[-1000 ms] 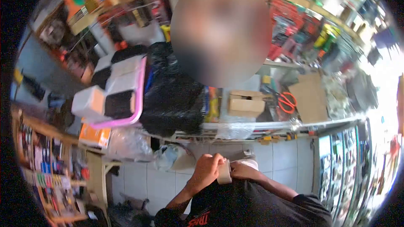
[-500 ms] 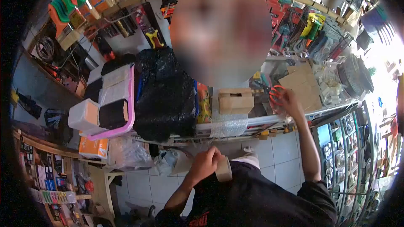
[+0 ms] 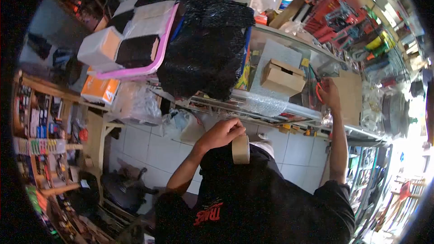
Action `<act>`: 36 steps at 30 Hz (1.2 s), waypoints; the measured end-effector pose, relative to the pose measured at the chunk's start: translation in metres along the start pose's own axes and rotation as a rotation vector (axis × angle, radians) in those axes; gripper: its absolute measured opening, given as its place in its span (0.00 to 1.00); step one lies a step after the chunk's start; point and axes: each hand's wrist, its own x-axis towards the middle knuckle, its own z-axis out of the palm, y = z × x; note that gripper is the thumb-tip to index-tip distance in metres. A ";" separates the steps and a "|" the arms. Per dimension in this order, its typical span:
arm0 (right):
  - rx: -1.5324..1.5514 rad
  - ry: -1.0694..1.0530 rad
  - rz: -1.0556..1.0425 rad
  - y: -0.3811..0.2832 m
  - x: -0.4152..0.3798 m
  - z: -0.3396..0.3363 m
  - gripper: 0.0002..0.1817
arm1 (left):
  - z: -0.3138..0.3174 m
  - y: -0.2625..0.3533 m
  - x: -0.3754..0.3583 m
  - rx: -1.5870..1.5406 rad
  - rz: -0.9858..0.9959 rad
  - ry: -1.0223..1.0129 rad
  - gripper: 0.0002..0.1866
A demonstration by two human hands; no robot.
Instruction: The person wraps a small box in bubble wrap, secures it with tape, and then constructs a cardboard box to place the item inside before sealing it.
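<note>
Left fingers: curled around the tape roll (image 3: 241, 149), below the cardboard box (image 3: 282, 77).
Right fingers: closed on the orange scissors (image 3: 318, 91), right of the cardboard box.

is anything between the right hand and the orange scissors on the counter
Nothing visible does. The right hand is already at the orange scissors on the glass counter; the cardboard box sits off to one side.
</note>
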 end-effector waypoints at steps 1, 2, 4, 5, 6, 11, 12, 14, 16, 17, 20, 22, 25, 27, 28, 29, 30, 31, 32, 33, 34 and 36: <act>0.055 0.027 -0.010 0.005 -0.003 0.001 0.27 | 0.000 -0.001 0.000 0.002 0.024 0.018 0.14; 0.168 0.021 0.077 -0.002 -0.007 -0.009 0.28 | 0.001 -0.002 0.000 0.006 0.044 0.036 0.14; 0.277 0.038 0.210 -0.017 -0.017 -0.040 0.28 | 0.000 -0.003 -0.002 0.016 0.054 0.033 0.14; 0.275 0.071 0.251 -0.022 -0.020 -0.053 0.28 | -0.005 -0.001 -0.001 0.025 0.049 0.014 0.14; 0.364 0.114 0.183 -0.028 -0.027 -0.062 0.26 | -0.008 0.000 0.001 0.037 0.045 -0.007 0.14; 0.996 -0.110 0.308 -0.064 -0.074 -0.093 0.26 | -0.007 0.000 0.014 0.057 0.065 -0.065 0.14; 1.013 -0.272 0.297 -0.075 -0.084 -0.093 0.28 | -0.006 0.001 0.018 0.059 0.077 -0.080 0.14; 0.898 -0.730 0.065 -0.105 -0.100 -0.091 0.33 | -0.006 0.005 0.025 0.082 0.111 -0.116 0.14; 0.672 -1.037 -0.130 -0.145 -0.115 -0.085 0.38 | -0.007 0.011 0.031 0.116 0.139 -0.159 0.14; 0.490 -1.135 -0.033 -0.172 -0.123 -0.081 0.37 | -0.009 0.015 0.032 0.137 0.147 -0.181 0.15; 0.395 -1.208 -0.254 -0.199 -0.127 -0.069 0.33 | -0.009 0.022 0.035 0.173 0.168 -0.217 0.15; 0.375 -1.241 -0.259 -0.209 -0.123 -0.064 0.32 | -0.009 0.026 0.034 0.189 0.182 -0.219 0.15; 0.326 -1.253 -0.320 -0.219 -0.109 -0.058 0.31 | -0.005 0.029 0.030 0.222 0.213 -0.190 0.16; 0.274 -1.201 -0.418 -0.224 -0.102 -0.054 0.30 | 0.000 0.029 0.027 0.260 0.246 -0.156 0.16; 0.270 -1.185 -0.444 -0.225 -0.101 -0.051 0.30 | 0.000 0.030 0.025 0.270 0.235 -0.160 0.16; 0.266 -1.170 -0.470 -0.226 -0.100 -0.048 0.29 | -0.001 0.034 0.023 0.279 0.224 -0.163 0.16; 0.262 -1.154 -0.496 -0.229 -0.099 -0.045 0.29 | -0.001 0.035 0.021 0.289 0.213 -0.166 0.16; 0.233 -1.161 -0.522 -0.233 -0.095 -0.045 0.29 | 0.000 0.032 0.020 0.281 0.242 -0.138 0.16; 0.204 -1.167 -0.549 -0.240 -0.091 -0.047 0.30 | 0.002 0.026 0.019 0.273 0.271 -0.109 0.16; 0.175 -1.172 -0.575 -0.245 -0.087 -0.047 0.30 | 0.003 0.024 0.017 0.264 0.299 -0.081 0.15; 0.195 -1.165 -0.587 -0.247 -0.085 -0.045 0.30 | 0.004 0.024 0.016 0.257 0.287 -0.085 0.15; 0.236 -1.148 -0.606 -0.251 -0.083 -0.042 0.31 | 0.004 0.027 0.014 0.240 0.264 -0.097 0.14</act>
